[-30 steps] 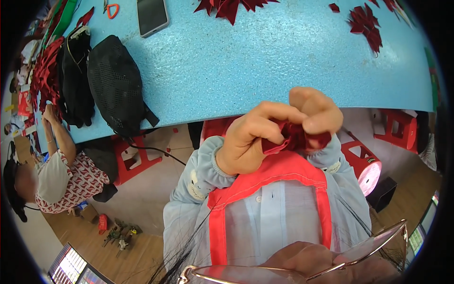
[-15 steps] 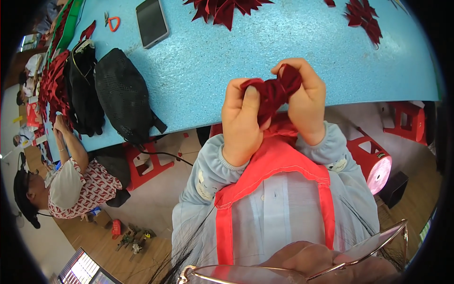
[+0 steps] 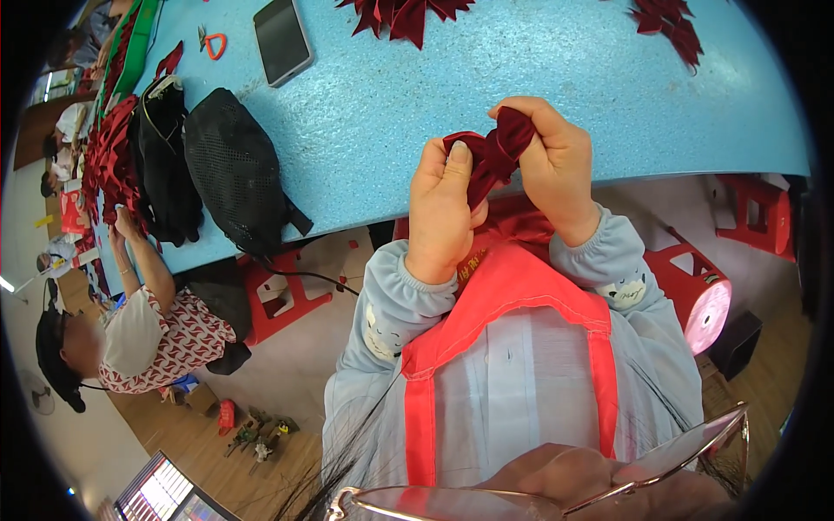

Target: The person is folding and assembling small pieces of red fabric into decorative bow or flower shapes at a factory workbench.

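The left hand [image 3: 441, 204] and the right hand [image 3: 559, 169] both hold one dark red bow [image 3: 499, 158], which in this view lies over the near edge of the blue counter [image 3: 373, 113], right of that edge's middle. The left hand pinches the bow's left side, its thumb laid on top and the other fingers curled behind; the right hand grips the upper right loop between thumb and bent fingers. The two hands are near each other, with the knotted middle of the bow showing between them. Below them hangs a bright red apron [image 3: 547, 282], worn over a pale blue garment [image 3: 508, 373]. At the far edge of the counter lies a pointed cluster of dark red pieces [image 3: 408, 19], and toward the far right corner lies a second dark red cluster [image 3: 667, 33]. A dark phone [image 3: 283, 43] rests by the far edge on the left, with orange-handled scissors [image 3: 215, 46] just beside it. Nearer, toward the left part of the near edge, a black mesh pouch [image 3: 233, 152] lies next to a black bag [image 3: 165, 161]. Beyond the bag, a heap of dark red fabric [image 3: 109, 156] spreads along the counter's left part, near a green tray [image 3: 137, 54]. A co-worker [image 3: 169, 339] sits at the near edge on the left, arms reaching to that heap.
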A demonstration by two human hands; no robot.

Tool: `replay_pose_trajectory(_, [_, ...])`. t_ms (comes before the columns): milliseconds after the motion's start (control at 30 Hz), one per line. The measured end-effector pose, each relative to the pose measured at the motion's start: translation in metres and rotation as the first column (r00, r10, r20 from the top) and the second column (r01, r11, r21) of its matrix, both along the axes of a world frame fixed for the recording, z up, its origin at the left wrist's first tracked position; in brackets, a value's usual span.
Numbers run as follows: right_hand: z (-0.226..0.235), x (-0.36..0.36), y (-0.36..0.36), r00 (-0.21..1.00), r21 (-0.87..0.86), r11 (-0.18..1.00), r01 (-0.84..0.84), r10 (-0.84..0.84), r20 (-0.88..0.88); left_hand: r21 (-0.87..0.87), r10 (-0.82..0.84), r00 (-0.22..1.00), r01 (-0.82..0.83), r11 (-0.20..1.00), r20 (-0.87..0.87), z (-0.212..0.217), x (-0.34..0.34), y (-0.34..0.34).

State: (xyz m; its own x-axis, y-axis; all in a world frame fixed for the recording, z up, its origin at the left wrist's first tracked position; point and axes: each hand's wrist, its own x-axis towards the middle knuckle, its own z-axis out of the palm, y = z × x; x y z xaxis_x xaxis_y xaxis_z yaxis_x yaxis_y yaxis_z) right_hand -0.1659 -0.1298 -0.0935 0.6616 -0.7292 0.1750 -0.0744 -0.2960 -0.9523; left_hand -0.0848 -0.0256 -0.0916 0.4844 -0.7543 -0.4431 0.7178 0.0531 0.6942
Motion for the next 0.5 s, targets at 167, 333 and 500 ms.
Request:
replay_pose_trajectory(167, [0.000, -0.003, 0.003, 0.999, 0.022, 1.000, -0.017, 0.016, 0.037, 0.020, -0.004, 0.992, 0.001, 1.000, 0.125, 0.008, 0.001, 0.003])
replay_pose_trajectory(333, [0.003, 0.006, 0.001, 0.999, 0.408, 0.913, -0.022, 0.003, 0.045, -0.012, -0.033, 0.999, 0.033, 0.999, 0.014, 0.007, 0.016, 0.007])
replay_pose_trajectory(500, [-0.008, 0.011, 0.000, 0.999, 0.334, 0.942, -0.038, 0.031, 0.026, -0.037, -0.088, 0.970, 0.082, 0.996, -0.225, -0.006, 0.029, 0.009])
